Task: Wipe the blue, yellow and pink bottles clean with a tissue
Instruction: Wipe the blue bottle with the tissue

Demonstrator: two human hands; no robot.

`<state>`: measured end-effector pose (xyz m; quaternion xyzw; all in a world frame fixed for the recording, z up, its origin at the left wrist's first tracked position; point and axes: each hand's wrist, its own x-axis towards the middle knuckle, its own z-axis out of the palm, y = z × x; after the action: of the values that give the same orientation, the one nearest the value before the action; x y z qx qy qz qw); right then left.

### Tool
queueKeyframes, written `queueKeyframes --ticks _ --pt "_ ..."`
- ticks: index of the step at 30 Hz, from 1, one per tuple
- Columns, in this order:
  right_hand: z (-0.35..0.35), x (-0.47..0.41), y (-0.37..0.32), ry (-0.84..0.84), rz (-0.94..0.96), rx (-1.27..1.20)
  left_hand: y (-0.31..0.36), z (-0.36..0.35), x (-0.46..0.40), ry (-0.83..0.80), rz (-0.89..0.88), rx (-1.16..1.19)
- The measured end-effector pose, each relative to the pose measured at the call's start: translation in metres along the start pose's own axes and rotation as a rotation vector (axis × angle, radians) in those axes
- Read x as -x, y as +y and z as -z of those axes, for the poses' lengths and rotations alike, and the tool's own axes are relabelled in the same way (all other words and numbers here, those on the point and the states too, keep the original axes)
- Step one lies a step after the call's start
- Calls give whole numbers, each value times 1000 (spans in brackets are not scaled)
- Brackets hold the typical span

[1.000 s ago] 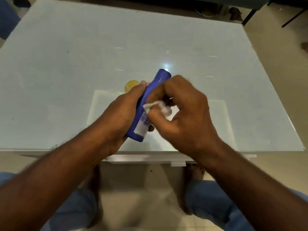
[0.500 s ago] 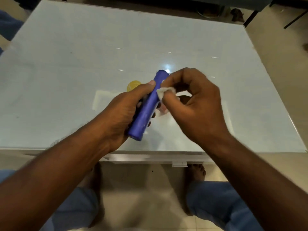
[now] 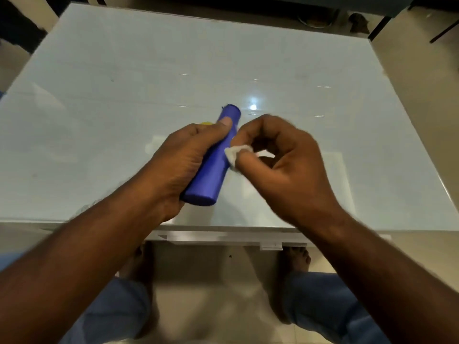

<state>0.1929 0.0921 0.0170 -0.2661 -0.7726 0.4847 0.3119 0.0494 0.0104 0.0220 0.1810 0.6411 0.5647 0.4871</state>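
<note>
Left grip is clamping the blue cylindrical plastic bottle mid-body above the pale glass desk; right grip is pinching the crumpled white tissue against it. Likely light, rigid, slick.

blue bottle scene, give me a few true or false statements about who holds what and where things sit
1. The left hand grips the blue bottle. True.
2. The blue bottle stands upright on the table. False: it is held tilted above the table, one end pointing away from the person.
3. The right hand pinches a white tissue against the bottle's side. True.
4. The tissue lies flat on the table, away from both hands. False: it is bunched in the right hand's fingers.
5. A yellow bottle shows fully beside the hands. False: only a yellow sliver peeks out behind the left hand.
</note>
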Motion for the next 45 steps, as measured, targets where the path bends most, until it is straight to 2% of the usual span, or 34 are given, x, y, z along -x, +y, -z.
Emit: queueKeyframes --ticks 3,5,10,12,16,19,22,24,26,28,32,34,40,42,43,45 --pt "15 -11 7 181 -82 24 -4 -12 8 -108 -14 -28" --pt "15 -9 8 173 -92 20 -4 -14 9 -93 -34 -7" --pt "-3 9 -2 -178 -10 -61 -2 5 -7 163 -32 104" --pt "-4 8 -2 -232 -1 -33 -2 8 -9 175 -18 95" --pt "4 -3 4 18 -93 -22 -5 -2 3 -50 28 -46" --pt "9 -7 8 156 -134 -4 -4 -11 10 -137 55 -2" --pt "9 -3 3 10 -115 -51 0 -7 6 -57 60 11" --pt "7 2 -1 -142 -89 -74 1 0 2 29 77 112" --pt "4 4 -3 -207 -71 -53 2 5 1 57 103 200" --pt "1 3 -1 -143 -71 -33 1 5 1 24 126 223" --pt "2 -2 -3 85 -154 -98 -1 -7 10 -121 137 222" --pt "5 -2 -2 103 -142 -85 -1 -12 12 -144 119 236" --pt "2 10 1 -274 110 97 4 -2 4 23 124 341" --pt "0 11 -2 -326 140 115 3 2 3 40 128 341" --pt "-1 10 -1 -287 140 129 1 1 4 33 127 299" --pt "0 5 4 -105 75 101 -4 -5 9 -33 136 234"
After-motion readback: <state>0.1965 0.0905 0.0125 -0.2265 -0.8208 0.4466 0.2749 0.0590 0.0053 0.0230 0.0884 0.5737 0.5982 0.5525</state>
